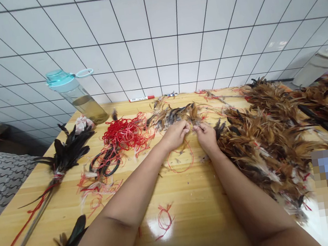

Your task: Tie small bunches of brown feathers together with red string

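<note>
Near the back middle of the table, my left hand [178,134] is closed, its fingers curled. A thin red string [183,171] makes a loop on the wood just below it and runs up toward its fingers. Close beside it, my right hand [206,135] is closed in a pinch, thumb toward the left hand. A small tuft of brown feathers [193,113] stands up at its fingertips; the exact grip is too small to make out. Behind both hands lies a loose pile of grey and brown feathers [171,116].
A red string tangle [127,132] lies left, near black-handled scissors [112,171]. A black feather duster [72,150] and a water bottle [87,107] are farther left. Brown feather bunches [263,137] cover the right side. A red marker [141,99] lies by the tiled wall.
</note>
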{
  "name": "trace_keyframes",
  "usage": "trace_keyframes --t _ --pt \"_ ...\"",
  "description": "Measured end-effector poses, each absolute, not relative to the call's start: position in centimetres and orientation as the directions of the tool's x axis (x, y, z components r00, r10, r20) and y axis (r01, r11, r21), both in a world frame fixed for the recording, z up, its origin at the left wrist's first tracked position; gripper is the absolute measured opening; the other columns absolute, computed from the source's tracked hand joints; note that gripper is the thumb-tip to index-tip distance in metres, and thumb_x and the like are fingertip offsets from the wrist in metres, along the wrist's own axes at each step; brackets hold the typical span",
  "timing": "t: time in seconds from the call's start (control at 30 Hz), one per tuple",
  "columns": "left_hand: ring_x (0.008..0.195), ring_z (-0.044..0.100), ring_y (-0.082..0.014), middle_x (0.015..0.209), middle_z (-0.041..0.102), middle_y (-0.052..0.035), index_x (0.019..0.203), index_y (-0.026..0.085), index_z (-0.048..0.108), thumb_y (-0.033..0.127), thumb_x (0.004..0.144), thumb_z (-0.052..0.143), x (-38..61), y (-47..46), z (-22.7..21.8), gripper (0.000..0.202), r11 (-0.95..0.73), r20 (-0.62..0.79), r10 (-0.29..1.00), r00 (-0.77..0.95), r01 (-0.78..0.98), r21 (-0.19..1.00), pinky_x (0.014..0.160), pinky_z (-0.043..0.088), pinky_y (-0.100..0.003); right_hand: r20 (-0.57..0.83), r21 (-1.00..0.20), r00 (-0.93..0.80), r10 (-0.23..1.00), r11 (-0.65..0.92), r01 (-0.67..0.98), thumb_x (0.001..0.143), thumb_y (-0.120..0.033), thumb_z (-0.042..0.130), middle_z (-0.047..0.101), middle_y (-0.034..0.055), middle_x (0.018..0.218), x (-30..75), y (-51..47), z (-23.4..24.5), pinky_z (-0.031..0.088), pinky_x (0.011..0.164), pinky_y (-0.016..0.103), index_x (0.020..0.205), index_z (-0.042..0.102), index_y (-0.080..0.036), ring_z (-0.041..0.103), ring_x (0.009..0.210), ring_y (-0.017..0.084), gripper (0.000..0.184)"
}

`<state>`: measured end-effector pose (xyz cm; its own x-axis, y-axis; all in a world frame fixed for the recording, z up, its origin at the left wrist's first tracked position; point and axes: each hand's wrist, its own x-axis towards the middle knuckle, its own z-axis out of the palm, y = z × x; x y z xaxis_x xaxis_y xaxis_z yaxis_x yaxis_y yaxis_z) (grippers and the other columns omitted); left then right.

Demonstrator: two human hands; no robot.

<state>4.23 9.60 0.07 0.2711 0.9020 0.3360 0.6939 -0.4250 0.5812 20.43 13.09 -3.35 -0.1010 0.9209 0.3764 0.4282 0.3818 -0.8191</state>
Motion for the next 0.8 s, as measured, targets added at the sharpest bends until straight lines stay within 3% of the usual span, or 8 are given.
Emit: trace_keyframes --t 0.13,0.37,0.5,0.67,0.8 --pt "0.078 0.057 -0.0156 0.083 0.065 -0.0024 0.091 0.019 0.058 0.014 0.085 0.047 4.6 9.4 0.4 0.013 -0.35 0.272 0.936 0.223 0.658 0.666 0.077 0.044 -0.029 0.389 -0.813 -0.083 0.917 0.385 0.437 0.08 -0.031 0.052 0.055 0.0018 0.068 20.4 13.1 -3.3 0.04 0.07 0.031 0.061 0.058 -0.021 0.05 0.071 0.018 0.022" --pt "0.082 0.056 -0.015 0.086 0.064 -0.0037 0.084 0.016 0.058 0.019 0.086 0.045 4.6 9.3 0.8 0.013 -0.289 0.241 0.957 0.161 0.572 0.768 0.08 0.043 -0.028 0.403 -0.805 -0.097 0.91 0.403 0.435 0.079 -0.032 0.051 0.053 0.0009 0.065 20.2 13.0 -3.2 0.039 0.068 0.03 0.059 0.054 -0.021 0.05 0.069 0.017 0.023" --pt "0.074 0.055 -0.0125 0.082 0.062 -0.0023 0.082 0.016 0.055 0.023 0.086 0.048 4.8 9.6 0.1 0.011 -0.232 0.203 0.972 0.115 0.404 0.885 0.073 0.043 -0.025 0.397 -0.816 -0.087 0.913 0.395 0.422 0.079 -0.032 0.051 0.054 0.001 0.066 20.1 12.8 -3.2 0.039 0.069 0.03 0.061 0.055 -0.021 0.05 0.069 0.017 0.022" --pt "0.06 0.057 -0.0096 0.074 0.06 -0.0003 0.087 0.018 0.046 0.029 0.092 0.04 5.6 9.6 -0.4 0.013 -0.074 0.07 0.991 0.113 0.027 0.997 0.056 0.039 -0.021 0.377 -0.828 -0.06 0.924 0.365 0.425 0.08 -0.033 0.051 0.057 0.0016 0.068 20.2 12.8 -3.2 0.04 0.07 0.03 0.063 0.057 -0.02 0.052 0.071 0.017 0.022" --pt "0.048 0.042 -0.0063 0.062 0.049 0.0054 0.087 0.018 0.047 0.028 0.092 0.041 5.6 9.6 -0.1 0.013 -0.107 0.103 0.994 0.044 0.088 0.99 0.054 0.034 -0.02 0.396 -0.829 -0.074 0.915 0.391 0.401 0.081 -0.033 0.05 0.06 0.0022 0.071 20.3 12.8 -3.2 0.042 0.075 0.031 0.065 0.059 -0.02 0.053 0.073 0.017 0.022"
